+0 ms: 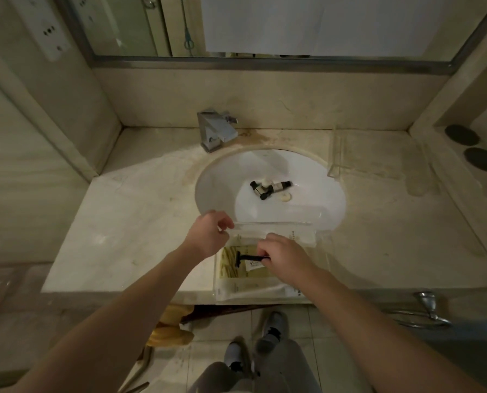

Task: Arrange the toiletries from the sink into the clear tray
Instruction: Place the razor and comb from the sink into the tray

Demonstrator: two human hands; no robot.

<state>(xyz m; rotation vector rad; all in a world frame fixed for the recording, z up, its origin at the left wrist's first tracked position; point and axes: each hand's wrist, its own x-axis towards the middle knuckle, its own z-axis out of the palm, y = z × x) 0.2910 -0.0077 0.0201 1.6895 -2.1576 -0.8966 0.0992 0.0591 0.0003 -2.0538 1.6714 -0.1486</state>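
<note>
razor lay crosswise in tray, head leftward; my right hand pinched its handle, left hand gripped tray's far-left corner; bottles waited in sink, beyond both hands.

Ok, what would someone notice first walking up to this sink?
The two hands at the counter's front edge: the right hand holds a black razor over the clear tray, while the left hand pinches the tray's far corner. Behind them, small dark-capped bottles lie in the white sink.

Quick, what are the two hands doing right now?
Left hand: pinches the clear tray at its far left corner.
Right hand: holds the black razor over the tray.
</note>
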